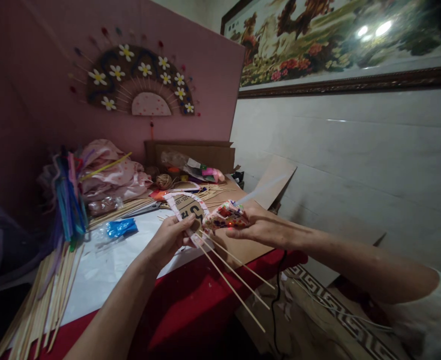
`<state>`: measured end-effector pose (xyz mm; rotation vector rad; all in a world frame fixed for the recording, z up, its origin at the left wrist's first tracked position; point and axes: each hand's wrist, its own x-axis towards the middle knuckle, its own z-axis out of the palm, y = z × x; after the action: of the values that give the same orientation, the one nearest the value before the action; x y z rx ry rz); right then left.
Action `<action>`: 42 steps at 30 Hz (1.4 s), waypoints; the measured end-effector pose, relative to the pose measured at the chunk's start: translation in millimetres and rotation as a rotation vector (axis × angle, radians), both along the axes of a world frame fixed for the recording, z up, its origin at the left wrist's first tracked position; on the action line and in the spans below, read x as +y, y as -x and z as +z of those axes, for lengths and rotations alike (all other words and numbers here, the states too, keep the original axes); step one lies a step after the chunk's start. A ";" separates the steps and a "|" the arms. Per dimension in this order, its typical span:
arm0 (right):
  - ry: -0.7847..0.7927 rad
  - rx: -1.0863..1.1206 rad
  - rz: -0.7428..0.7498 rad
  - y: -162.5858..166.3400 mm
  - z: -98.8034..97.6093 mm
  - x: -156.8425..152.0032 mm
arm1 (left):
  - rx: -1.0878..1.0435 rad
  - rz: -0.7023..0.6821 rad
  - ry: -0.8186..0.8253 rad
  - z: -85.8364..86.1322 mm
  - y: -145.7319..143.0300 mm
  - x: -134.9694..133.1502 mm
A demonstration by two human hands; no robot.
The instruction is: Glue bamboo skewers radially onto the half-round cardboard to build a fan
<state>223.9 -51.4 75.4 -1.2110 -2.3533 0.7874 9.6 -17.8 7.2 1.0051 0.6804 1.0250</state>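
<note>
My left hand [173, 235] grips a piece of cardboard [186, 206] with printed letters, its edge wrapped in pale pink cloth. Three thin bamboo sticks [239, 281] stretch from that piece toward the lower right. Wrapped around a flower-patterned hot glue gun [226, 215] is my right hand [260, 227]. A clear glue stick [260, 191] juts from the gun's back, and a small red light glows on its side. The gun's nose is close to the cardboard and the stick ends; whether they touch, I cannot tell.
Bamboo sticks [51, 290] and pipe cleaners [68, 200] lie at left. Nearby are a blue plastic packet [121, 228], pink cloth [106, 167], twine [164, 181] and scissors [151, 206]. A flowered fan [104, 62] hangs behind. A black cord [278, 300] drops past the red table edge [190, 285].
</note>
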 end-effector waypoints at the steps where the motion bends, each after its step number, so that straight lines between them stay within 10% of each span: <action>1: -0.003 -0.004 0.001 -0.3 -0.6 0.8 | 0.001 -0.001 0.000 -0.2 0.0 0.1; 42: 0.056 0.097 -0.138 -12.1 -1.7 0.1 | -0.012 -0.008 0.005 -3.0 0.5 0.9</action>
<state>236.0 -51.3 73.7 -1.3115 -2.1585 0.8507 9.1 -17.0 4.2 0.9956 0.6686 1.0210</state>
